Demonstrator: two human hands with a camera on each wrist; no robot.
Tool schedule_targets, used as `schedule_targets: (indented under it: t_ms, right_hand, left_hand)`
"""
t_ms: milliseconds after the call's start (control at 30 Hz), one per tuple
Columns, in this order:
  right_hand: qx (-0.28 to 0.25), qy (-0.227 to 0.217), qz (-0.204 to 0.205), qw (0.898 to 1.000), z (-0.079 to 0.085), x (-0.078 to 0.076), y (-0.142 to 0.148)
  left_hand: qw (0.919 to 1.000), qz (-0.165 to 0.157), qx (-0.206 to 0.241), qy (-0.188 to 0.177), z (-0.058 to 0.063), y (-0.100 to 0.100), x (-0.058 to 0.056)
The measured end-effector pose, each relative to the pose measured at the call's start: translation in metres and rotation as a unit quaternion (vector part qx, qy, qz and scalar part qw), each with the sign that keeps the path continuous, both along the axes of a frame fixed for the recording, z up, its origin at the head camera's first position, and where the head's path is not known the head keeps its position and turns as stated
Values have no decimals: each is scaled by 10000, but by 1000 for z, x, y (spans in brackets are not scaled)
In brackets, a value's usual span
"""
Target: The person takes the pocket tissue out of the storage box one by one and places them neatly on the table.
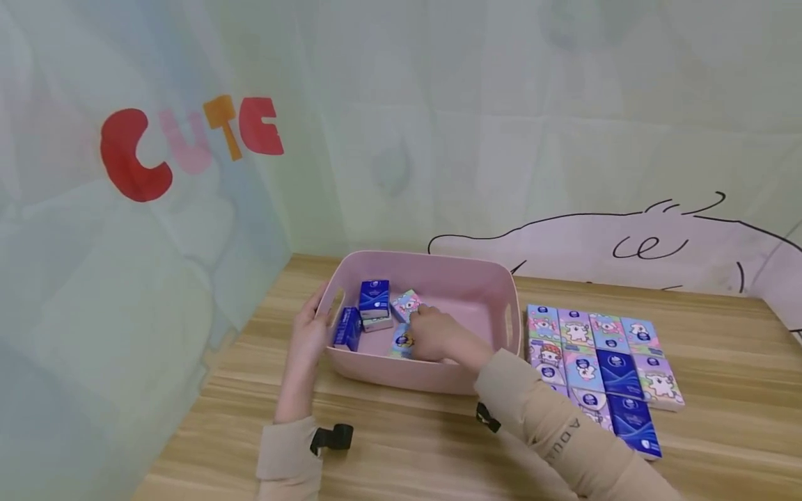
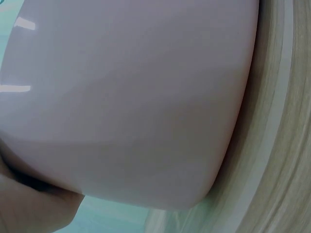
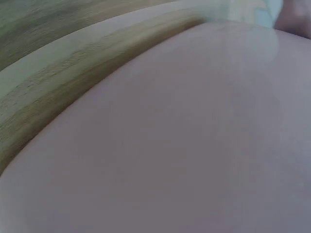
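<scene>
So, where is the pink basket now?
In the head view, the pink basket stands on the wood-grain table, left of the laid-out small packs, with the left hand at its left end and the right hand inside.

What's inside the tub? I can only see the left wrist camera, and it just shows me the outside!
Observer: Little blue packs and cartoon packs are lying inside the tub.
Child: Ooh! Is anybody reaching in?
Observer: Yes, the right hand is down in the tub, right by some of them.
Child: Are there any more outside?
Observer: Yes, more packs lie side by side on the table, to the right of the tub.
</scene>
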State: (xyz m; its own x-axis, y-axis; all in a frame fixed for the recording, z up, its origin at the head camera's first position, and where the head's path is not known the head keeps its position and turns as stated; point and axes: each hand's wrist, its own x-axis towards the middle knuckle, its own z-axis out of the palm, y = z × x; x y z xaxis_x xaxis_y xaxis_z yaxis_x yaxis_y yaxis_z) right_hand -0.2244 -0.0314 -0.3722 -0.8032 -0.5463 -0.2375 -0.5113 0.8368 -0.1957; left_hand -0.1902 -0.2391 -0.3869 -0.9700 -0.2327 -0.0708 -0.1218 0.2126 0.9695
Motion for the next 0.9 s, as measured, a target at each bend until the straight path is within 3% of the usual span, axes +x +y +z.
schedule_targets:
  t_ms: [167, 433, 700, 900]
  right_hand:
    - [-451, 39, -354, 9983, 7, 1, 15]
    - [-1369, 181, -876, 9865, 31, 9, 43]
    - [-1905, 523, -958, 9756, 55, 33, 75]
    - [-2302, 396, -1030, 9669, 62, 52, 108]
  left_hand:
    - [10000, 19, -77, 10, -1, 0, -1]
    - [10000, 19, 11, -33, -1, 0, -1]
    - [9999, 56, -78, -94, 0, 0, 0]
    - [10000, 61, -57, 33, -2, 0, 0]
